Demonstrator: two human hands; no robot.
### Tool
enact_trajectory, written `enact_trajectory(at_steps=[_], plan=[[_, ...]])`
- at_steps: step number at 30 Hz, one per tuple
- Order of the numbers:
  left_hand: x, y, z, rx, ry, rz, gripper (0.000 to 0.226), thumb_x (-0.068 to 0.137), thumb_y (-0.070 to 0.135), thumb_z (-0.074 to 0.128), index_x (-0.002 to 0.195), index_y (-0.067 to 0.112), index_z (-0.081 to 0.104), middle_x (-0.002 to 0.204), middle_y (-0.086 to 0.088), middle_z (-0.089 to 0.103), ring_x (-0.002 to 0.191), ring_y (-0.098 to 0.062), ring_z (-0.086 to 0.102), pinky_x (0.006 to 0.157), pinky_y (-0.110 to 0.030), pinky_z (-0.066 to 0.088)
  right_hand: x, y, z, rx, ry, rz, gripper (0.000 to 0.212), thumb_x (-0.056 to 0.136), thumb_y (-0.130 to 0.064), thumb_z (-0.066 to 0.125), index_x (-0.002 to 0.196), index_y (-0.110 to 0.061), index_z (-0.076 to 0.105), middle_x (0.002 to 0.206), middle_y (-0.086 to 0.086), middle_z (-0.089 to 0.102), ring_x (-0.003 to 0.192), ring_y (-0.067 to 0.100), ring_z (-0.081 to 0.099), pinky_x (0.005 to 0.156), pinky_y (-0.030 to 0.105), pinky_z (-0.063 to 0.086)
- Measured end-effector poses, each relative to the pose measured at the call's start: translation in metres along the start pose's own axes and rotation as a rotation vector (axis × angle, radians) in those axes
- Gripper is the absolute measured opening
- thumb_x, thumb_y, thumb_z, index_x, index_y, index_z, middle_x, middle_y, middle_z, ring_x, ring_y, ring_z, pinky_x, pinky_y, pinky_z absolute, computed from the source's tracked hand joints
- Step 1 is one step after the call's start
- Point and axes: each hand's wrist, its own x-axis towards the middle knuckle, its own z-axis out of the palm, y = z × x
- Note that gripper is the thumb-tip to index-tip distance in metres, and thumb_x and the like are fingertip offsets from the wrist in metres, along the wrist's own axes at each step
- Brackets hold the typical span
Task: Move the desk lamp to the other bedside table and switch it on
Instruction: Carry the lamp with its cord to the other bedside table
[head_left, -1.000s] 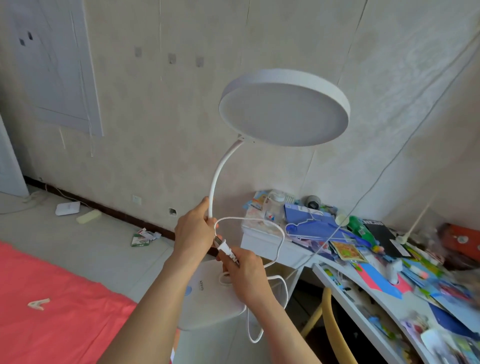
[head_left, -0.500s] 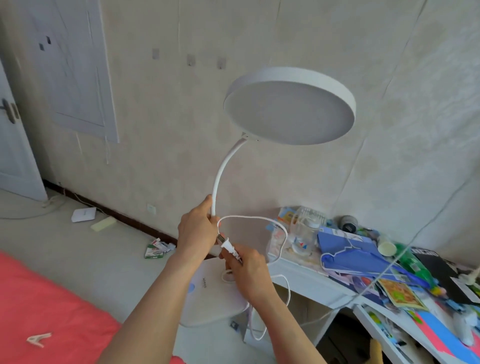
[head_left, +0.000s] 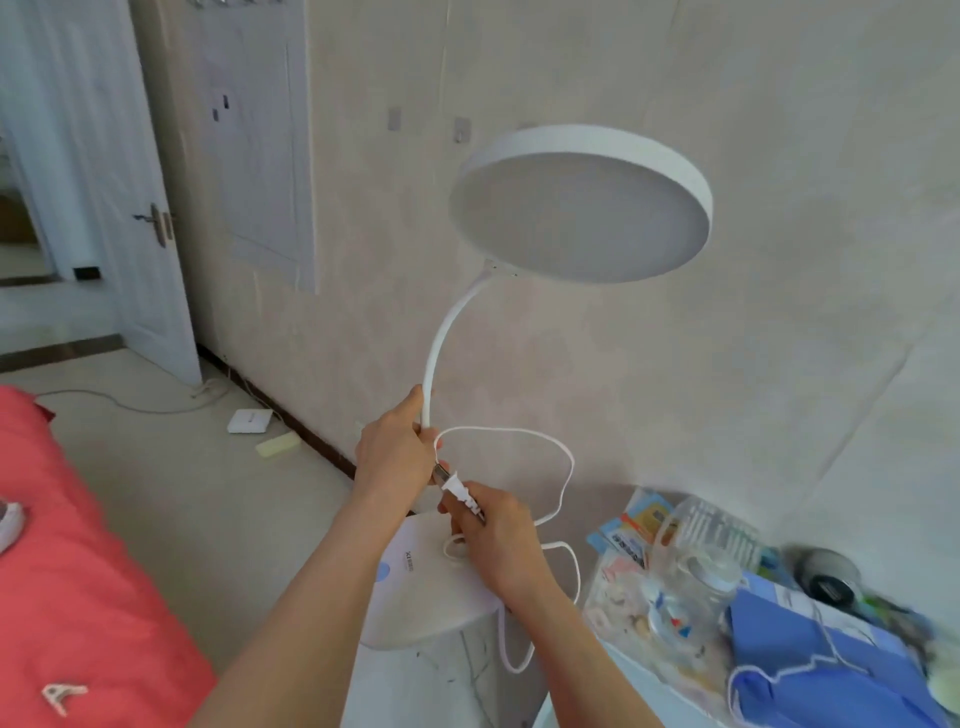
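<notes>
So I've got the lamp (head_left: 579, 208) up in the air right now, well clear of any surface. My left hand (head_left: 395, 452) is wrapped tight around the bottom of the bendy neck (head_left: 441, 338), fingers fully closed on it. The round head sits up high, tilted so its flat face looks down toward me. My right hand (head_left: 498, 540) is pinched shut on the plug (head_left: 457, 486), which is just beside the left hand, prongs pointing at it. The cord (head_left: 563, 467) loops out to the right and droops down past the base (head_left: 415, 592), which hangs under my hands. Bed (head_left: 78, 545) with the red cover is on the left, door (head_left: 130, 208) back there too, and a cluttered table (head_left: 753, 623) on the lower right with a clear jar (head_left: 701, 551) on it.
</notes>
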Motion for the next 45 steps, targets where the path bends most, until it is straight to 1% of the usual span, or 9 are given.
enact_trajectory(at_steps=[7,10,14,17,20,30,36,41,45], plan=[[0.042,0.0,0.032,-0.022,0.11,-0.068,0.042,0.092,0.008,0.048,0.121,0.038,0.052,0.083,-0.003,0.07,0.059,-0.016,0.073,0.055,-0.026,0.059,0.06,0.029,-0.017,-0.008,-0.097,-0.072,0.021,0.094,-0.018,0.054,0.083,-0.007,0.068,0.075,0.017,0.067,0.07,0.032,0.059,0.066,0.033,0.045],[0.055,-0.004,0.038,0.007,0.135,-0.088,0.04,0.092,0.009,0.049,0.12,0.036,0.053,0.079,-0.001,0.068,0.062,-0.017,0.073,0.059,-0.028,0.06,0.077,0.039,-0.014,0.04,-0.142,-0.082,0.02,0.094,-0.018,0.055,0.077,-0.02,0.065,0.068,0.007,0.062,0.057,0.016,0.054,0.055,0.015,0.039],[0.076,-0.013,0.038,0.033,0.193,-0.127,0.041,0.091,0.008,0.05,0.122,0.034,0.054,0.07,0.004,0.063,0.049,-0.004,0.065,0.047,-0.013,0.053,0.105,0.048,-0.002,0.05,-0.189,-0.096,0.022,0.096,-0.021,0.054,0.083,-0.011,0.068,0.067,0.0,0.061,0.052,0.002,0.05,0.053,0.008,0.039],[0.093,-0.022,0.033,0.045,0.201,-0.168,0.042,0.094,0.01,0.051,0.127,0.035,0.052,0.074,0.004,0.065,0.059,-0.011,0.071,0.065,-0.031,0.062,0.128,0.05,0.012,0.073,-0.226,-0.099,0.024,0.096,-0.023,0.054,0.078,-0.013,0.066,0.063,-0.005,0.057,0.047,-0.004,0.05,0.052,0.006,0.038],[0.115,-0.034,0.026,0.047,0.243,-0.19,0.042,0.094,0.01,0.049,0.127,0.037,0.051,0.076,0.006,0.067,0.056,-0.008,0.071,0.064,-0.03,0.061,0.154,0.048,0.029,0.09,-0.263,-0.107,0.027,0.096,-0.024,0.054,0.07,-0.022,0.06,0.06,-0.008,0.055,0.047,-0.007,0.051,0.051,0.006,0.037],[0.214,-0.083,-0.027,0.08,0.324,-0.249,0.036,0.094,0.011,0.051,0.123,0.032,0.053,0.087,-0.007,0.069,0.074,-0.026,0.072,0.077,-0.043,0.06,0.259,0.019,0.104,0.071,-0.334,-0.162,0.021,0.095,-0.022,0.052,0.083,-0.015,0.067,0.068,-0.005,0.06,0.056,-0.001,0.053,0.052,0.008,0.039],[0.273,-0.107,-0.063,0.109,0.358,-0.245,0.041,0.094,0.01,0.052,0.129,0.033,0.051,0.084,-0.006,0.065,0.073,-0.026,0.072,0.073,-0.042,0.062,0.316,-0.005,0.146,0.094,-0.349,-0.179,0.02,0.095,-0.023,0.052,0.084,-0.017,0.067,0.067,-0.006,0.06,0.055,-0.003,0.054,0.052,0.009,0.039],[0.299,-0.129,-0.089,0.103,0.409,-0.258,0.033,0.092,0.006,0.049,0.113,0.032,0.055,0.074,0.0,0.064,0.063,-0.021,0.073,0.067,-0.04,0.063,0.346,-0.02,0.18,0.099,-0.388,-0.217,0.021,0.095,-0.022,0.052,0.086,-0.013,0.068,0.068,-0.004,0.06,0.058,0.004,0.053,0.054,0.012,0.039],[0.321,-0.147,-0.108,0.153,0.453,-0.286,0.027,0.093,0.008,0.05,0.113,0.026,0.054,0.081,-0.008,0.068,0.065,-0.025,0.072,0.063,-0.041,0.063,0.371,-0.03,0.207,0.103,-0.44,-0.245,0.022,0.095,-0.021,0.052,0.087,-0.011,0.069,0.069,-0.003,0.061,0.062,0.009,0.055,0.057,0.013,0.038]])
